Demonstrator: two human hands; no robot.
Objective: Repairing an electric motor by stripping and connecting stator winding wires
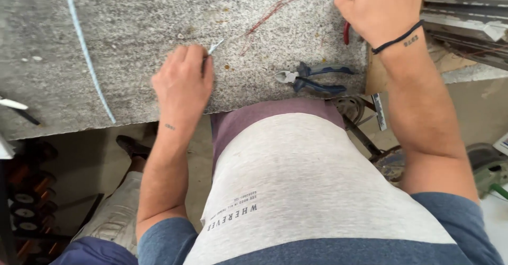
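Observation:
My left hand [182, 82] rests on the speckled stone worktop [127, 37], fingers pinched on a short pale strip [215, 46] whose tip sticks out past the fingers. My right hand [382, 5] is at the top right edge of the view, closed on a tool with a red handle [346, 33] that shows below the palm; the tool's head is out of view. A black cord bracelet circles that wrist. Blue-handled cutting pliers [309, 77] lie on the worktop between the hands, jaws pointing left.
A long pale blue strip [90, 64] lies diagonally across the left of the worktop. Thin reddish wire strands [267, 16] lie near the top middle. Metal slats [465, 5] sit at the right. Copper-wound coils [26, 191] stand below left.

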